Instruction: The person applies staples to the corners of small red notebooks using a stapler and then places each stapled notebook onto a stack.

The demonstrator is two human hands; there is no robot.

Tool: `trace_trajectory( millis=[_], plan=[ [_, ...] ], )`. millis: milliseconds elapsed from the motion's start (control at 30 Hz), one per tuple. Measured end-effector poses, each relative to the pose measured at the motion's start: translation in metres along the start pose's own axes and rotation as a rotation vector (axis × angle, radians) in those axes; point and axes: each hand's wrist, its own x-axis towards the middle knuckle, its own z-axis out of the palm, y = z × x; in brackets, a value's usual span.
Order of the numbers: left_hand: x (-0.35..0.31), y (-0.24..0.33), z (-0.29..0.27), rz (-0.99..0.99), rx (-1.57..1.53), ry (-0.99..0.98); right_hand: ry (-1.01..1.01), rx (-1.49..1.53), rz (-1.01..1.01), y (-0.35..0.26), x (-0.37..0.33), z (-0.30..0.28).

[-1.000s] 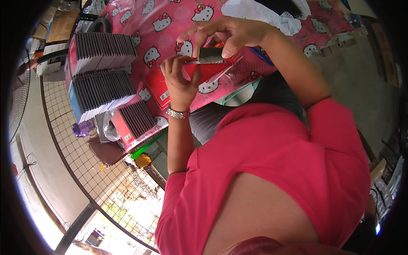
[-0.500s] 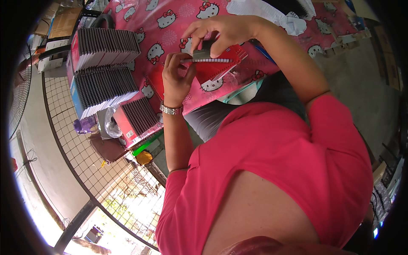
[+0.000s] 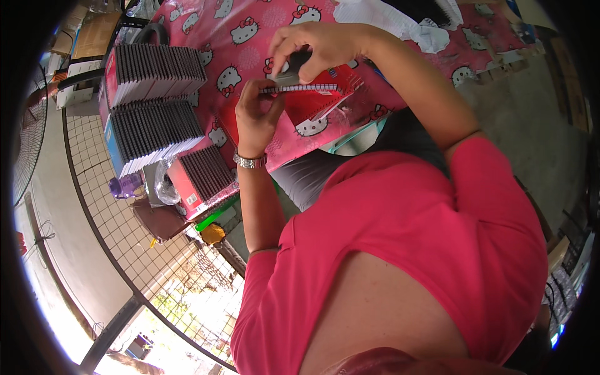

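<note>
My left hand (image 3: pixel 257 112) is closed, with thumb and fingers pinching the left end of a notebook's (image 3: pixel 312 88) spiral-bound edge, a narrow strip of white and dark loops. Just above that edge my right hand (image 3: pixel 315 50) grips a small grey-green flat-faced tool (image 3: pixel 288 77) between thumb and fingers. The tool's lower side meets or nearly meets the loops near my left fingertips; its exact kind I cannot make out. Beneath both hands lie red-covered notebooks (image 3: pixel 302 111), partly hidden.
Stacks of spiral notebooks (image 3: pixel 156 72) stand at the left of the table, with a shorter stack (image 3: pixel 206 172) nearer me. A pink patterned cloth (image 3: pixel 250 53) covers the table. Crumpled white paper (image 3: pixel 431 37) lies at the far right. A purple bottle (image 3: pixel 125 185) sits by the wire grille.
My right hand and the grey-green tool have slid a little left along the bound edge, closer to my left fingers. The left hand has shifted slightly left.
</note>
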Motion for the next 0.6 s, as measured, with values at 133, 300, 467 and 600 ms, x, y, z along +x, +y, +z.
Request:
trace_trajectory(
  millis=[133,300,467,600],
  plan=[
    [-0.006,-0.005,-0.002,-0.081,-0.111,0.031,-0.023,0.141,-0.047,0.004,0.004,0.001],
    [-0.003,-0.002,0.003,-0.134,-0.195,0.069,0.236,-0.679,0.411,0.088,-0.012,-0.018],
    [-0.013,0.006,0.010,-0.140,-0.280,0.262,0.742,-0.503,0.074,0.101,-0.091,0.040],
    [-0.017,0.003,0.019,-0.181,-0.288,0.339,0.741,-0.957,0.428,0.090,-0.160,0.097]
  ],
)
